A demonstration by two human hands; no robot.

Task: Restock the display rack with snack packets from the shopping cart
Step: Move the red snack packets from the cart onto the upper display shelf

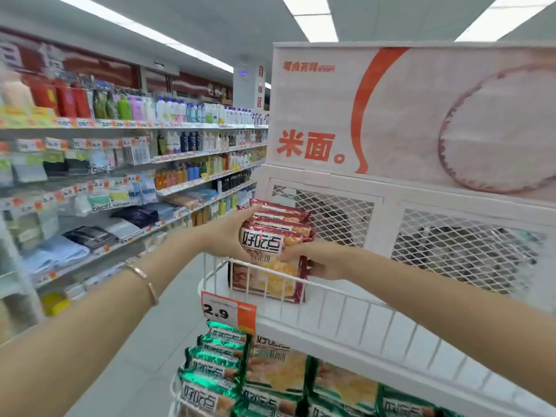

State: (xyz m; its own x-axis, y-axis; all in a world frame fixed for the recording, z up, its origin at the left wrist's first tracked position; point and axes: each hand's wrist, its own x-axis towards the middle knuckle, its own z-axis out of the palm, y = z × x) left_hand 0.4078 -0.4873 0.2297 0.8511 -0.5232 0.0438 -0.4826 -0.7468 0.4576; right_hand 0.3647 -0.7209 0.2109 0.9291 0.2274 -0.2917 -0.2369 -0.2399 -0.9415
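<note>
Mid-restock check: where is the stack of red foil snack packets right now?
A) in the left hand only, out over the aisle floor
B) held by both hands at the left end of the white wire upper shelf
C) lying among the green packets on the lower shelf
B: the left hand and right hand both grip the stack of red foil snack packets at the front rail of the white wire upper shelf, above the green packets.

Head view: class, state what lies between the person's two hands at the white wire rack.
A stack of red snack packets, gripped from both sides by the left hand and right hand; the head view shows it.
</note>
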